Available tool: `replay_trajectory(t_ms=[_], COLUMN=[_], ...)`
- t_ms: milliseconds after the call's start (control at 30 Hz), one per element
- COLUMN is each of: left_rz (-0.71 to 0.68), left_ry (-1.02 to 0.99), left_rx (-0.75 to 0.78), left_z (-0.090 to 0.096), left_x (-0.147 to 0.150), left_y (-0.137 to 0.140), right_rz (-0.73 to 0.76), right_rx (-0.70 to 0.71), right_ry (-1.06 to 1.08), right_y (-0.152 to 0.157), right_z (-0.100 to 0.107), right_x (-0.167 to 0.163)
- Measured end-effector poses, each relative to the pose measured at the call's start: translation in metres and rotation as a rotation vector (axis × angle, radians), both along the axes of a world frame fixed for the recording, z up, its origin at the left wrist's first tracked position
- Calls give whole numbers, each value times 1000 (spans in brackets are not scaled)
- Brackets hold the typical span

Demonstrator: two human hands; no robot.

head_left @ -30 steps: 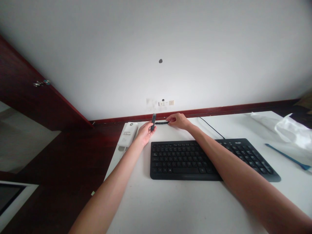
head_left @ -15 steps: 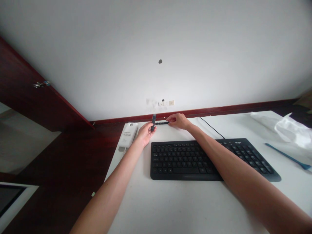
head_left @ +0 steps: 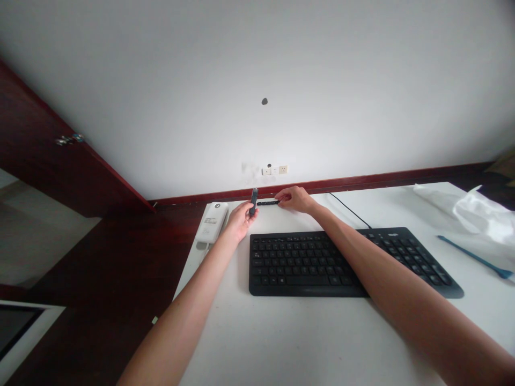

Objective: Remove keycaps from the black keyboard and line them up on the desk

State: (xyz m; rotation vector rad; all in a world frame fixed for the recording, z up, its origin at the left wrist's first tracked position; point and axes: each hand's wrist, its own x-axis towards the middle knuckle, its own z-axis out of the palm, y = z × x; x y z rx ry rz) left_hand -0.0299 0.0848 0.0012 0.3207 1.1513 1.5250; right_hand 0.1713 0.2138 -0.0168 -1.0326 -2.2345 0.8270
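Note:
My left hand (head_left: pixel 242 218) is closed around a slim dark handheld piece (head_left: pixel 253 202) with a pale tip, held upright near the back edge of the table; its exact kind is too small to make out. Just to its right, a line of small black pieces like keycaps (head_left: pixel 266 203) lies along that edge. At the right end of this line my right hand (head_left: pixel 296 200) bends down with fingers pinched, and what they hold is hidden. A black keyboard (head_left: pixel 298 260) lies in front, partly covered by my right forearm.
On the table's (head_left: pixel 257 343) back left lies a white device (head_left: pixel 212 222) with a printed label. The keyboard's black cable (head_left: pixel 350 209) runs to the back edge. At right are a blue stick-like tool (head_left: pixel 475 256) and a white plastic bag (head_left: pixel 478 212).

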Motion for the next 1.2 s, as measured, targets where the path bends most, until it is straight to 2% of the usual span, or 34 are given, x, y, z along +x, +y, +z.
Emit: replay_trajectory(t_ms=[767, 900, 967, 1100, 1200], left_rz=[-6, -17, -45, -120, -160], left_ry=[4, 35, 80, 218, 336], left_rx=[-2, 71, 144, 278, 369], left_z=[-1, 2, 4, 12, 19], left_x=[-1, 0, 2, 12, 20], left_y=[-2, -3, -3, -6, -11], right_rz=[7, 10, 73, 342, 372], right_rx=[24, 18, -46, -296, -383], right_ry=[-27, 45, 100, 268, 380], right_y=[-2, -5, -10, -25, -34], right_z=[4, 13, 23, 46, 57], right_x=[-1, 0, 1, -2, -6])
